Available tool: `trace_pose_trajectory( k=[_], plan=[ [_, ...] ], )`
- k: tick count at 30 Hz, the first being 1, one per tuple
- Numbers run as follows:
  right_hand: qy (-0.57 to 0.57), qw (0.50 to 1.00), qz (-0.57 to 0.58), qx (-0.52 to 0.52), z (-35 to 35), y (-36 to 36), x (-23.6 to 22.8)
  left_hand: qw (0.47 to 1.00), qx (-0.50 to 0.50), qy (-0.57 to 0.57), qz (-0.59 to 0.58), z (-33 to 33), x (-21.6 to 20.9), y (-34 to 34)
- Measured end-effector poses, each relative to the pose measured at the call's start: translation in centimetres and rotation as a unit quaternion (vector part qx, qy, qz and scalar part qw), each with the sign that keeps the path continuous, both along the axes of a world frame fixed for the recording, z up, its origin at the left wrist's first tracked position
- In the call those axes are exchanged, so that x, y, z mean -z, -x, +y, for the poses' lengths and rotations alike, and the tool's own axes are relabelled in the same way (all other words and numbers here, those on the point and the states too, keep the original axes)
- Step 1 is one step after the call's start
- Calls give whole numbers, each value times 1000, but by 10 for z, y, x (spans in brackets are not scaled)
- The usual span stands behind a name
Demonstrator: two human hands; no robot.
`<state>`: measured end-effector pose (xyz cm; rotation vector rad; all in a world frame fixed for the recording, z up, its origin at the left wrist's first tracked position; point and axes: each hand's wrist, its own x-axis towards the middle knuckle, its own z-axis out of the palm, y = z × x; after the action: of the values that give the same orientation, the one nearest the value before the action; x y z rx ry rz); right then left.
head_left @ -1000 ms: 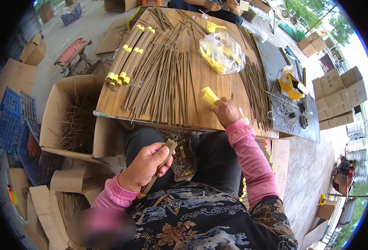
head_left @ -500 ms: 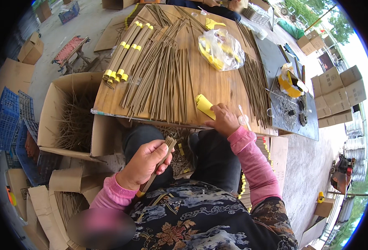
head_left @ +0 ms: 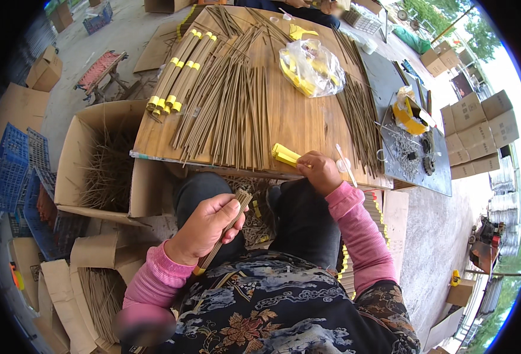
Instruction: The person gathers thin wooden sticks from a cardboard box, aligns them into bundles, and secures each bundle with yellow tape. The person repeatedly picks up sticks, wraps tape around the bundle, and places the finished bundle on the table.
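Over the lap, below the near edge of the table (head_left: 307, 127), we see the left hand (head_left: 204, 227) closed around a bundle of thin brown sticks (head_left: 228, 227). The bundle runs slantwise: its upper end juts out past the thumb toward the table edge, and its lower end, capped in yellow, pokes out near the wrist. The fingers wrap it fully, thumb pressed along the top.

The right hand (head_left: 319, 172) rests at the table's near edge, well apart from the left hand and higher in the view. Its fingers are curled on a small stack of yellow sleeves (head_left: 285, 155), which lies on the wood just left of the knuckles. A thin white strip (head_left: 344, 166) sits just beside this hand on its right.

Across the table we see loose sticks (head_left: 231, 109) spread in long rows, running away from us. At the far left lie finished bundles (head_left: 177, 71) with yellow caps at both ends. A clear bag (head_left: 310, 68) of yellow sleeves sits toward the far right, and another spread of sticks (head_left: 361, 118) lies beyond it beside a dark mat (head_left: 390, 82) with a yellow tape roll (head_left: 408, 115).

Left of the table an open carton (head_left: 80, 159) holds a tangle of sticks. Blue crates (head_left: 12, 165) stand further left.
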<state>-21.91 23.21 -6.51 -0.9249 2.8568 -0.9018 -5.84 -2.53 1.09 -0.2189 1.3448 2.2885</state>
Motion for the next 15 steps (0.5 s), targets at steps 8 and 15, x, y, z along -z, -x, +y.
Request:
trace_pose_trajectory(
  k=[8,15],
  plan=[
    [100,990,13,96,-17,-15,-32,999,-21,25,13,3,-8,-4],
    [210,929,-304,-21,-47,-98,-79,997,-55,46,30,10,-22,-9]
  ],
)
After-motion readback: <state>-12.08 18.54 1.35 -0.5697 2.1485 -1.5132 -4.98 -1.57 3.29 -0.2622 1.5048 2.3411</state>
